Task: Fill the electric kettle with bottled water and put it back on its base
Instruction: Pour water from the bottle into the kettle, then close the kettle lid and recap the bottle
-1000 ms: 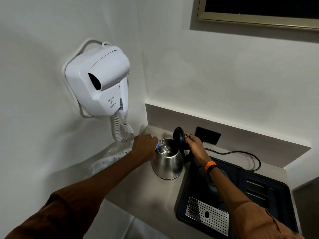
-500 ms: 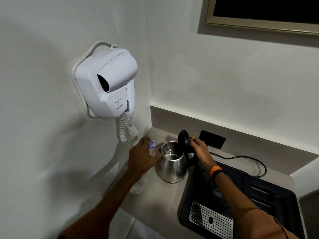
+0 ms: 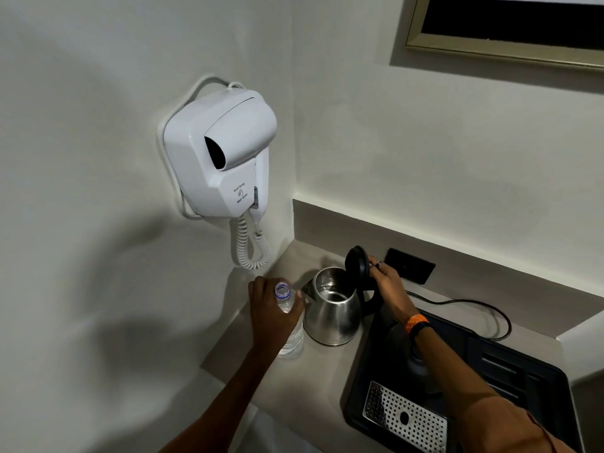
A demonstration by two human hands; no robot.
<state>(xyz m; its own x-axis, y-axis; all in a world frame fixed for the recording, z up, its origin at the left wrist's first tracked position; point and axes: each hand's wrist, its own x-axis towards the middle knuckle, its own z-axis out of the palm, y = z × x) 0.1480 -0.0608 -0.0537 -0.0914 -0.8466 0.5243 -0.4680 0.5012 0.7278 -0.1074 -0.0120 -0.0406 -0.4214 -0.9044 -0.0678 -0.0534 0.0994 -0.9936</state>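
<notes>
A steel electric kettle (image 3: 333, 313) stands on the grey counter (image 3: 313, 384), left of the black tray. Its black lid (image 3: 357, 264) is tipped up, and my right hand (image 3: 385, 279) holds that lid from behind. Just left of the kettle a clear uncapped water bottle (image 3: 289, 322) stands upright on the counter, my left hand (image 3: 271, 308) wrapped around its upper part. The kettle's round base (image 3: 403, 346) sits on the tray, mostly hidden under my right forearm.
A black tray (image 3: 529, 380) with a perforated metal drip plate (image 3: 402, 416) fills the counter's right side. A black cord (image 3: 474, 304) runs from the wall socket (image 3: 408, 266). A white wall-hung hair dryer (image 3: 222, 152) with coiled cord hangs above left.
My left hand tipped the bottle away from the kettle mouth and brought it down upright on the counter. My right hand stays on the raised lid. The camera view shifted slightly.
</notes>
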